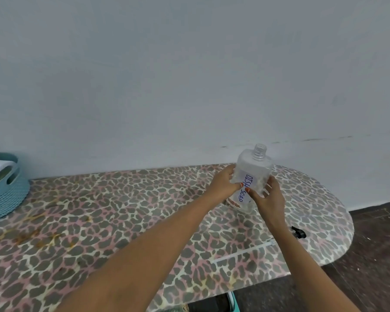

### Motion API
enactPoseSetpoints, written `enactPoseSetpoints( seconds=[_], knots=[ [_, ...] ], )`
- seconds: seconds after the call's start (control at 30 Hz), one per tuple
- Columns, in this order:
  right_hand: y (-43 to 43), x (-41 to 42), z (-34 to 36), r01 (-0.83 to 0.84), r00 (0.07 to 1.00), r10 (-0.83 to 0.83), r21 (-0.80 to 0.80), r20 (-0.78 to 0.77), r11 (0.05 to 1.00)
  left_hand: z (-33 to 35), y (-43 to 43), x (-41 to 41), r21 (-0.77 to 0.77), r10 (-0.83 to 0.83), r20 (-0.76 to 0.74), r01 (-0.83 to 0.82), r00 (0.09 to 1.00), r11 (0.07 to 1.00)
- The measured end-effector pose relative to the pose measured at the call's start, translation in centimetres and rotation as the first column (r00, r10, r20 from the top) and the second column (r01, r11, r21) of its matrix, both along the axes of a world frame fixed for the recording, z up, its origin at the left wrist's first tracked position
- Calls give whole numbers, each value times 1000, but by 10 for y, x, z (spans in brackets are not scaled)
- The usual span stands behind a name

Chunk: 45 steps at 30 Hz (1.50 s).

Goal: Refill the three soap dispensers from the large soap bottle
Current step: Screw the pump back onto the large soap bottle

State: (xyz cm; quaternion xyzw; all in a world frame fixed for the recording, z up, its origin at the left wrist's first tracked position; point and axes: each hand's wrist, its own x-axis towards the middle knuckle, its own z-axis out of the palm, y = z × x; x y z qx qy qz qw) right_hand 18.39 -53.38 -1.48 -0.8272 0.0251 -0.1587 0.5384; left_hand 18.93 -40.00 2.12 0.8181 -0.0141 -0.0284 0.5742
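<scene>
Two hands grasp one clear plastic dispenser bottle (254, 164) with a white label lettered "DISH SOAP". The left hand (225, 183) wraps the bottle's left side and the right hand (269, 194) wraps its right side, with both thumbs on the label face. The bottle leans away from the person, and its threaded neck stands open above the grip with no pump fitted. Whether its base touches the leopard-print table cover (122, 210) cannot be determined. Whitish residue shows inside the bottle, but the fill level is unclear.

Below and to the right of the grip, close to the right forearm, the black pump head (299, 232) lies on the table with its clear dip tube (241, 252) extending back toward the person. Far to the left of the grip, a teal woven basket (5, 199) sits at the table edge.

Step in hand, as judged: one dispenser is uncapped and is being positioned to receive soap. The large soap bottle and the other two dispensers are not in view.

Next move calls for:
1. Set the dispenser upright and stable on the table.
2. Free one hand to fetch the large bottle.
3. Steady the narrow neck during pouring, as spillage is the main risk.
</scene>
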Motion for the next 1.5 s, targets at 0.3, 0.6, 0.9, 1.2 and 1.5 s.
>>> enactPoseSetpoints(
  seconds=[0.3, 0.6, 0.9, 1.2, 1.5],
  knots=[
    [9, -5, 6, -48, 998, 48, 7, 42, 999, 3, 19, -11, -2, 60, 50, -60, 997, 998],
    [52, -36, 25, -208, 976, 207, 5, 70, 978, 16, 74, -50, 36, 134, 164, -141, 977, 989],
    [115, -81, 42, -402, 914, 398, 40, 75, 915, 30, 151, -109, 40, 179, 235, -194, 955, 980],
    [175, -119, 38, -568, 823, 567, 58, 28, 821, 24, 216, -161, 42, 175, 165, -184, 971, 982],
    [196, -135, 17, -608, 791, 610, 56, -38, 792, 8, 233, -184, 146, 144, 142, -165, 979, 976]
  ],
)
